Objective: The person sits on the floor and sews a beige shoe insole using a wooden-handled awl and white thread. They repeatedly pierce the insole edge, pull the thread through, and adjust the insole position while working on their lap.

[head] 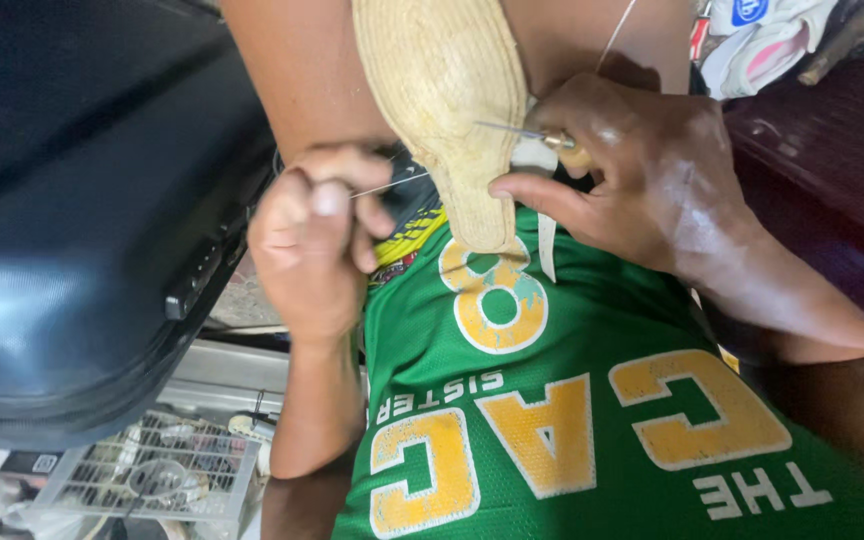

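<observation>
— Green cloth fills the bottom of the view, doesn't it?

— Yes, a green jersey [592,400] with yellow lettering, worn by the person, closest to the lens. Above it a woven straw-coloured shoe sole [447,100] stands on end, its rounded tip touching the jersey, clamped between the bare knees.

— What does the right hand do?

— Right hand [642,180] curls around an awl [542,138] with a pale wooden handle. Its thin metal point lies across the sole's right edge, and the thumb presses against the sole just below it.

— And the left hand?

— Left hand [317,240] is closed, thumb and forefinger pinching a fine thread [392,185] that runs taut to the sole's left edge. A second pale strand runs up past the right hand toward the top of the view.

— Anything around them?

— A dark blue suitcase [82,230] bulks on the left, near the left wrist. Below it sits a white wire basket [167,475] with small odds and ends I cannot make out. At the top right lies a white and pink sneaker [762,40], well apart from the hands, on a dark reddish surface [832,150].
</observation>
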